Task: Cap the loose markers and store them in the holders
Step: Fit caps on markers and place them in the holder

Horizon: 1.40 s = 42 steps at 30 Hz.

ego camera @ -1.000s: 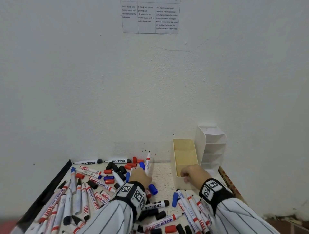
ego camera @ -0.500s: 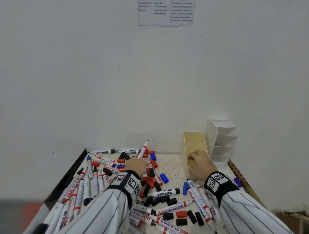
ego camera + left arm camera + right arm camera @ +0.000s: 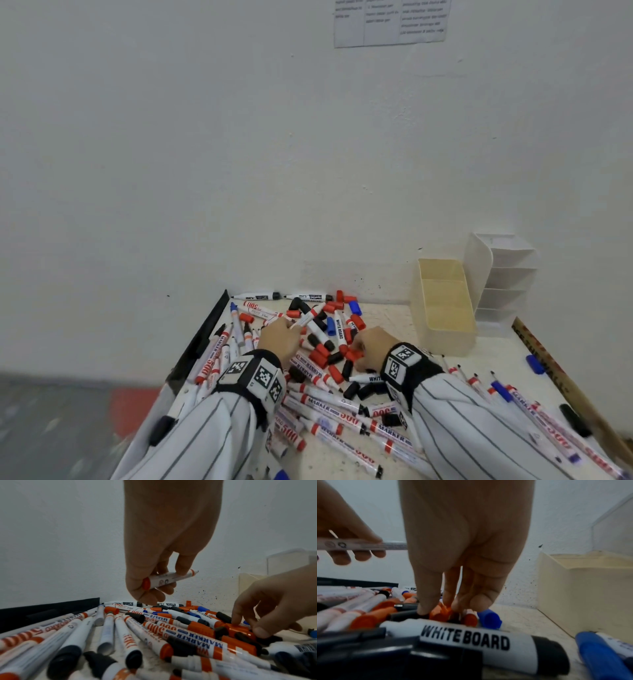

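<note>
Left hand point(image 3: 164, 555) grips an uncapped red marker point(image 3: 171, 579) above the pile. Right hand point(image 3: 462, 547) – fingers curled, pinching a red cap point(image 3: 439, 612) in the heap.

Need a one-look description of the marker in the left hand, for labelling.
Start at the pile of markers and caps left of the cream holder. Above it, the left hand grips one marker: white barrel, red end, uncapped, the only one lifted off the table.
</note>
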Each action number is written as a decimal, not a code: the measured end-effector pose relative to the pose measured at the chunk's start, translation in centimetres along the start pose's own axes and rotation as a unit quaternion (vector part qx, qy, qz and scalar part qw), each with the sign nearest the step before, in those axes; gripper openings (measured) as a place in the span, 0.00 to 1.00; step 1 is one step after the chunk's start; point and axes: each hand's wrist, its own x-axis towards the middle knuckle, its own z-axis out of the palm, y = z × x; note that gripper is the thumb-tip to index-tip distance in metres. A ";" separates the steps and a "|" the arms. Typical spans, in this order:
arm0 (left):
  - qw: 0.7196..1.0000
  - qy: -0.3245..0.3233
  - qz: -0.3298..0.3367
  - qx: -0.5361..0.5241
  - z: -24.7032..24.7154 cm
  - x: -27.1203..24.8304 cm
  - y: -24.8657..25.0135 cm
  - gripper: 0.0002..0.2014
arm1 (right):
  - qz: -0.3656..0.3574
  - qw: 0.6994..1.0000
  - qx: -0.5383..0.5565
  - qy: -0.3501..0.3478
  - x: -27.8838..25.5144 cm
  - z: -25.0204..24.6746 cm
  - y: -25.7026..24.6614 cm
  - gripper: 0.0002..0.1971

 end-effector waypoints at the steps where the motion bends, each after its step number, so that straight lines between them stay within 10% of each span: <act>1: 1.000 0.001 0.003 0.004 -0.2 0.0 -0.5 0.08 | 0.005 1.000 -0.007 0.006 0.1 0.1 -0.3 0.13; 7: 1.000 -0.009 0.015 0.020 -0.4 -0.6 -2.0 0.08 | 0.027 0.998 -0.036 0.035 0.3 0.7 -1.6 0.03; 13: 1.000 -0.018 0.021 -0.005 -0.1 -1.4 -2.0 0.09 | 0.045 0.997 -0.033 0.062 0.3 1.1 -2.5 0.15; 25: 0.997 -0.005 0.061 -0.036 1.6 -3.3 -0.9 0.12 | -0.088 0.931 0.258 0.242 -2.6 -3.2 -0.9 0.09; 36: 0.994 -0.014 0.105 -0.023 2.9 -5.3 1.0 0.13 | -0.077 0.893 0.377 0.233 -5.3 -2.4 1.5 0.15; 42: 0.991 -0.041 0.118 -0.043 3.3 -6.0 1.9 0.12 | -0.080 0.919 0.339 0.186 -6.1 -2.4 1.3 0.09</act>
